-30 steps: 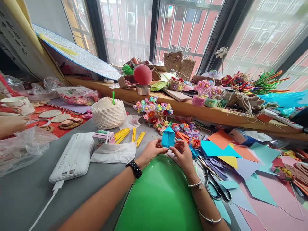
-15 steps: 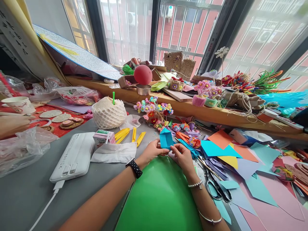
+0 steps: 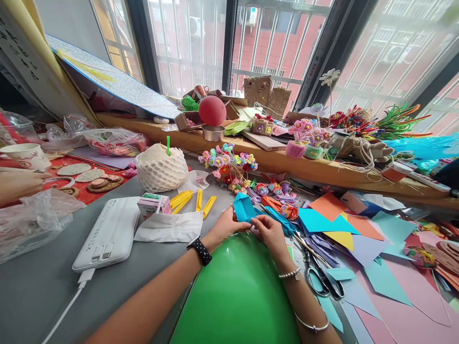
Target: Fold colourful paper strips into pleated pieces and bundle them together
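Observation:
Between my two hands is a small piece of folded blue paper [image 3: 244, 207], its creased panels standing up. My left hand [image 3: 228, 227] pinches its lower left side, thumb along the bottom edge. At the lower right edge, the fingers of my right hand [image 3: 267, 230] grip the same paper. Both hands are above the far end of a shiny green surface [image 3: 236, 291]. Just behind the paper stand crocheted flowers [image 3: 229, 165]. Folded yellow paper strips [image 3: 181, 200] lie to the left, and folded paper balls [image 3: 289, 211] to the right.
Scissors [image 3: 322, 277] and coloured paper sheets [image 3: 389, 282] spread over the right side. On the left are a white power bank [image 3: 107, 234] with a cable, a drink carton [image 3: 154, 204] and a netted coconut [image 3: 162, 167]. Another person's hand [image 3: 21, 185] is at the far left.
The blue paper has tilted to the left in my hands, and its open box-like shape shows less. My right fingers have shifted slightly left along its lower edge.

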Tool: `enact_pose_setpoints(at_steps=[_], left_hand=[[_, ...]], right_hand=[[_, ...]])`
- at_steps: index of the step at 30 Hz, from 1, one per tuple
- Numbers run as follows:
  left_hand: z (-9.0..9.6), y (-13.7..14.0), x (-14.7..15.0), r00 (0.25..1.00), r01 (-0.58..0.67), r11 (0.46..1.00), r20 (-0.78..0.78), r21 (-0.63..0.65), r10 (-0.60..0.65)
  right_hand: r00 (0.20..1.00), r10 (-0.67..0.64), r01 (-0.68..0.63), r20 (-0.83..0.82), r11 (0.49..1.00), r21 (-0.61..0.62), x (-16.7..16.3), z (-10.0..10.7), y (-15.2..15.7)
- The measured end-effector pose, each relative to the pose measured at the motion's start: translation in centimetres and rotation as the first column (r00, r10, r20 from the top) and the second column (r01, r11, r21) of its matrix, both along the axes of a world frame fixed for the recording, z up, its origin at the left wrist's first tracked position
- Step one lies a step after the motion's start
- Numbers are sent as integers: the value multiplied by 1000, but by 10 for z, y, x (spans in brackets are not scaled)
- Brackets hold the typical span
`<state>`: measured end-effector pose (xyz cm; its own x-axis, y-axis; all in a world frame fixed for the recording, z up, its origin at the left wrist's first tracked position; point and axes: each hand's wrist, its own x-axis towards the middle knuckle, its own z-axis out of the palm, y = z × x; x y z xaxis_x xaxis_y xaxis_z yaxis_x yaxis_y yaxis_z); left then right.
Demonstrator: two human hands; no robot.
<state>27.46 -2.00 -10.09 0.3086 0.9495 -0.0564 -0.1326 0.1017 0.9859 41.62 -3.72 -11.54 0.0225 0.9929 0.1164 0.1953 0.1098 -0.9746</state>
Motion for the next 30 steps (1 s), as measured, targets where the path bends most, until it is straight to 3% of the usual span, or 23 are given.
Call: enact_pose_setpoints(at_steps=[10, 30], left_hand=[[4, -2, 2, 998, -65, 993, 20, -96, 67], [5, -2, 1, 995, -97, 990, -4, -104, 97]], right_hand=[[996, -49, 47, 79, 999, 18, 2, 10, -2], [991, -20, 15, 131, 999, 39, 2, 9, -2]])
